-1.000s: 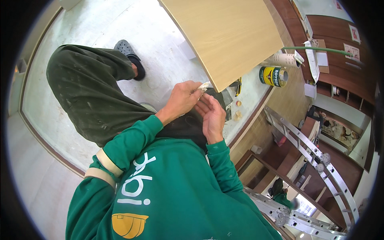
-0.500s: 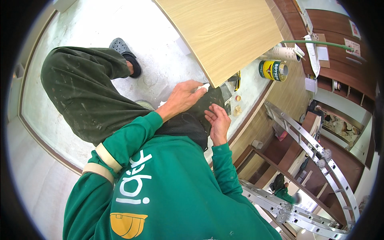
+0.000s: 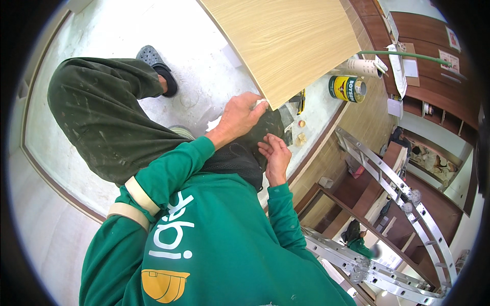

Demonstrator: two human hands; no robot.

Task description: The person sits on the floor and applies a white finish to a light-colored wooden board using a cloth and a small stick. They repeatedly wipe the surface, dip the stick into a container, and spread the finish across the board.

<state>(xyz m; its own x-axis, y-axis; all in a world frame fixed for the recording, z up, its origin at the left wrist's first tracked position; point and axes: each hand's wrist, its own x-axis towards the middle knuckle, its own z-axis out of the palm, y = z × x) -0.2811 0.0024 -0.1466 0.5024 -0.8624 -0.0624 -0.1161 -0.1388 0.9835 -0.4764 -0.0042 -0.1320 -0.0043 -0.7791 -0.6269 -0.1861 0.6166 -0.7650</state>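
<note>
My left hand (image 3: 239, 118) is closed around a small wad of white cloth or paper (image 3: 259, 103), mostly hidden by the fingers. It rests at the lower corner of a light wood-grain panel (image 3: 291, 46), whose flat face stretches away toward the top. A little nearer and to the right is my right hand (image 3: 275, 157), palm turned up and fingers loosely curled and apart, with nothing seen in it. Dark trousers cover my knee just beyond the hands. A torn white scrap (image 3: 213, 123) shows beside my left wrist.
Right of the panel stand a green and yellow can (image 3: 345, 88) and a pale cylinder (image 3: 363, 67). A yellow and black tool (image 3: 301, 101) and a small round lid (image 3: 301, 123) lie by my knee. Aluminium ladders (image 3: 375, 171) and another person (image 3: 357, 239) are at the right.
My left hand has shifted slightly away from me, bringing the white wad up to the panel's corner. My right hand has barely moved, its fingers still loosely curled.
</note>
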